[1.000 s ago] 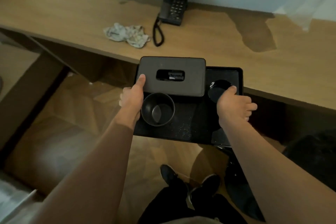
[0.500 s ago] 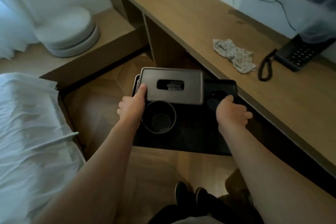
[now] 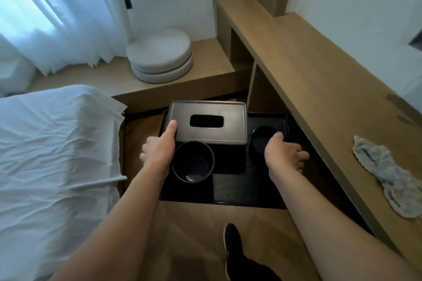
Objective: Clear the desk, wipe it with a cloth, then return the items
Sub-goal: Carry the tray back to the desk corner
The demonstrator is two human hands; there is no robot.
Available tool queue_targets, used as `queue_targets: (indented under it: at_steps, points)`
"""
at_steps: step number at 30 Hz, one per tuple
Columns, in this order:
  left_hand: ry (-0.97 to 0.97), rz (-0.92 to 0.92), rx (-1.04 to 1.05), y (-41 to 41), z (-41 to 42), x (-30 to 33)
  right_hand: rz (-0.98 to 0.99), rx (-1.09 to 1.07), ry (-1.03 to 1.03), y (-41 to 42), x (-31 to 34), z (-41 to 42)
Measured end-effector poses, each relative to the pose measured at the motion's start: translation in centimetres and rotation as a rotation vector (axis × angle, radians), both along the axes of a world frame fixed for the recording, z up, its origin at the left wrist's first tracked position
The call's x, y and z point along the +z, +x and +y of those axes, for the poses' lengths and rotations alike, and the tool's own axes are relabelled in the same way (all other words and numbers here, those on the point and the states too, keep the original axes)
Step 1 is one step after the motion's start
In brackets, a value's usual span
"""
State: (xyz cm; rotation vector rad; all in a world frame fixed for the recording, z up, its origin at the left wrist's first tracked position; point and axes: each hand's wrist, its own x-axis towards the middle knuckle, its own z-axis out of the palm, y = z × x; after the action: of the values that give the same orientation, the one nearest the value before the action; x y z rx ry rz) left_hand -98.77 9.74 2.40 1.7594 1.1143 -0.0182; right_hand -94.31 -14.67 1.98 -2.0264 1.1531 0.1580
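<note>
Head view: black tray point(image 3: 249, 191) in both hands, left grip point(image 3: 159, 150) and right grip point(image 3: 285, 155) clasping its sides.

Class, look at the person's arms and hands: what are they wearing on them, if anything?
Nothing. Both forearms are bare, with no sleeves in view. The left hand and right hand have no gloves, and no watch, rings or bracelets show.
</note>
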Motion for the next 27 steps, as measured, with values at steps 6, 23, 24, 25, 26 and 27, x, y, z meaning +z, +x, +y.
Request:
queue_targets:
  at_steps: [6, 23, 24, 25, 26, 27]
  points:
    - [-0.104, -0.058, 0.137, 8.8, 5.7, 0.1, -0.045, 0.109, 0.036, 10.2, 2.3, 4.7]
    - [-0.004, -0.063, 0.032, 38.9, 22.6, 2.1, -0.054, 0.064, 0.044, 39.3, 3.7, 21.7]
    - [-0.003, -0.069, 0.017, 40.3, 23.3, 2.4, -0.059, 0.060, 0.040, 40.5, 3.7, 22.2]
    - [-0.004, -0.069, 0.010, 42.0, 24.2, 2.5, -0.059, 0.054, 0.042, 41.7, 3.8, 22.9]
    - [-0.004, -0.068, 0.001, 43.8, 25.1, 2.5, -0.052, 0.041, 0.050, 43.2, 3.8, 23.7]
    - [-0.003, -0.060, -0.003, 45.4, 25.8, 2.6, -0.045, 0.026, 0.054, 44.5, 3.9, 24.3]
